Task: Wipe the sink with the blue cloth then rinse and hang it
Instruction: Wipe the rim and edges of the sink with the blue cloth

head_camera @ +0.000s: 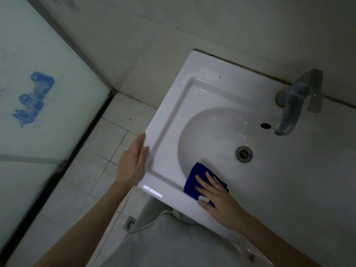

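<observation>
A white rectangular sink (173, 105) with an oval bowl fills the middle of the head view. The blue cloth (194, 176) lies folded on the bowl's near left slope and front rim. My right hand (217, 197) presses flat on the cloth with fingers spread; a white band wraps one finger. My left hand (133, 162) rests flat against the sink's left edge, fingers together, holding nothing. The drain (244, 154) sits in the bowl's middle, right of the cloth.
A grey faucet (292, 105) stands at the sink's back right, its spout over the bowl near the overflow hole (265, 125). A frosted glass door (38, 93) with a blue mark is at left. The tiled floor (107, 151) has a floor drain (129, 222).
</observation>
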